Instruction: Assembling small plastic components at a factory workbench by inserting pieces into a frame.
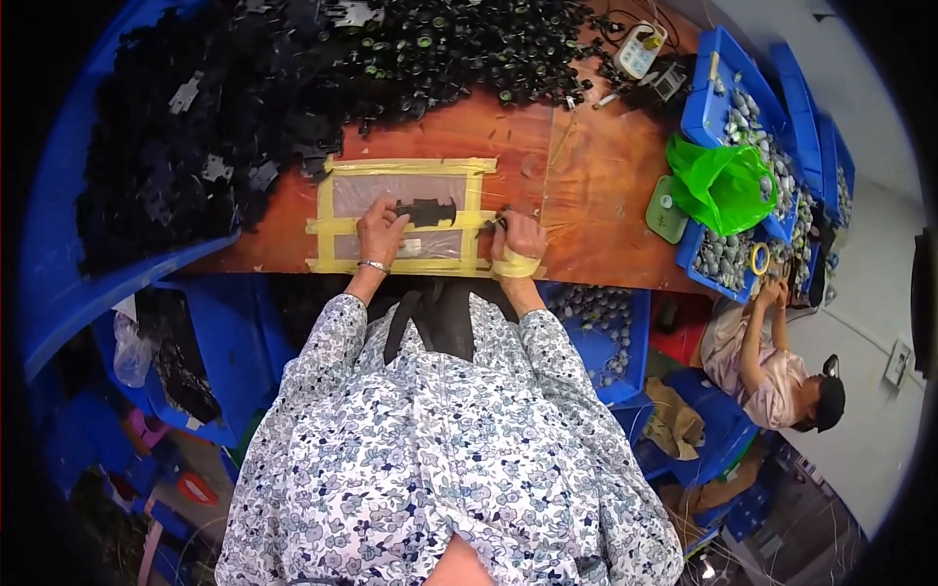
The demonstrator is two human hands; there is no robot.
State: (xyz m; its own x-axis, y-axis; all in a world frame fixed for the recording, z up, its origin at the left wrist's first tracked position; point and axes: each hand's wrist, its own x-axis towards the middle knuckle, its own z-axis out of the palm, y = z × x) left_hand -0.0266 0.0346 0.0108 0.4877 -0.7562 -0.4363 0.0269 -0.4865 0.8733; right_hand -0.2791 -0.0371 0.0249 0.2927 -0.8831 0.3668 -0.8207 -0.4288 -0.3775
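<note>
My left hand (379, 234) pinches the left end of a flat black plastic part (428, 212) with notched edges. It is over a clear sheet (366, 195) fixed to the wooden table with yellow tape. To the right, my right hand (520, 239) has its fingers curled around a small dark piece (500, 223), mostly hidden, whose kind I cannot make out. Yellow tape wraps that hand near the wrist. A small pale piece (410, 246) lies on the sheet below the black part.
Black plastic parts (186, 146) are heaped at the left, and small round black parts (459, 49) at the back. On the right are blue trays (705, 98) of grey pieces, a green bag (723, 186) and a green box (666, 210). Another person (772, 361) works there.
</note>
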